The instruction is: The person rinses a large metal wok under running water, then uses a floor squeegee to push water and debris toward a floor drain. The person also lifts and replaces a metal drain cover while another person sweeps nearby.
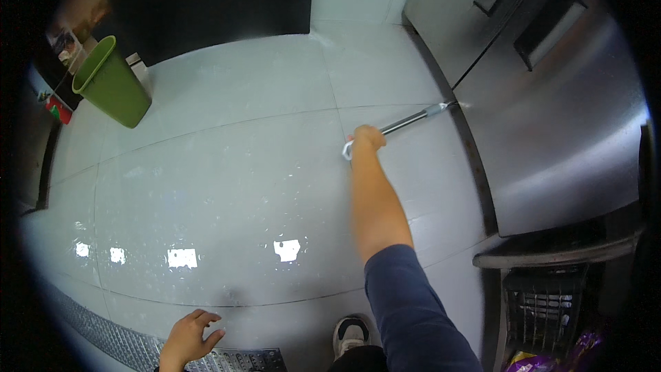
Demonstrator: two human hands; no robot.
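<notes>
My right hand (368, 137) is stretched out ahead, closed around a metal pole (408, 123) near its white looped end. The pole slants away to the right, and its grey far end reaches the base of the stainless steel cabinet. Whatever may be attached beyond that end cannot be seen. At the lower left, my left hand (192, 337) hangs over the floor with its fingers apart and holds nothing. Below it lies a perforated metal strip (227, 359). The pale tiled floor (222, 181) shows wet-looking spots and bright light reflections.
A green plastic bin (116, 88) stands at the upper left beside a dark panel (217, 0). Stainless steel doors (563, 129) line the right side. A black plastic basket (545, 305) sits under a shelf edge at the lower right. My shoe (352, 335) is at the bottom.
</notes>
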